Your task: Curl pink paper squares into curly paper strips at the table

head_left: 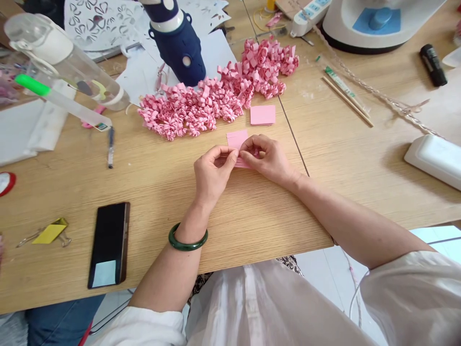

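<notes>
Pink paper (236, 140) has its edge pinched in the grip of left hand (212, 172) and right hand (269, 159), bare table (252, 218) nearside.

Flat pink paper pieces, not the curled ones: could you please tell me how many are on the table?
2. One flat piece lies beside the curled pile; the other piece is held between the left hand and right hand. More may hide under the pile.

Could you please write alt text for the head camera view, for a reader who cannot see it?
The person's left hand and right hand pinch a pink paper sheet with their fingers over a wooden table. Behind it lie a pile of curled pink paper pieces and a pink square stack. A black phone lies to the left.
</notes>
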